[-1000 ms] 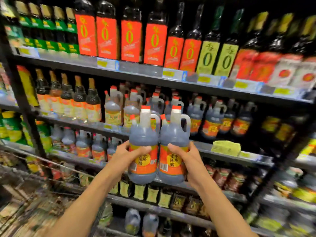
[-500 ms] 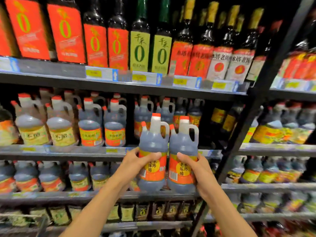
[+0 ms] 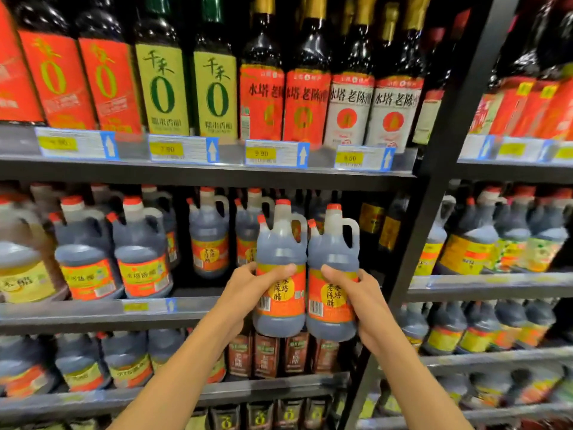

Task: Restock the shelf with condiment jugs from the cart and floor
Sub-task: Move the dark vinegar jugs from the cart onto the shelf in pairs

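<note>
Jugs point(image 3: 280, 268) point(image 3: 333, 274) touch, upright, left hand point(image 3: 248, 290) and right hand point(image 3: 356, 293) gripping them.

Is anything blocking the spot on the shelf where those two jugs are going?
Nothing visible blocks it. The left hand and right hand hold the two jugs before a dark gap on the middle shelf. Matching jugs stand farther back, leaving the front free.

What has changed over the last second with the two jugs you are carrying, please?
The left jug and right jug have been carried rightward along the aisle and raised before the middle shelf. Unchanged: the left hand and right hand grip them upright, side by side; neither is shelved.
</note>
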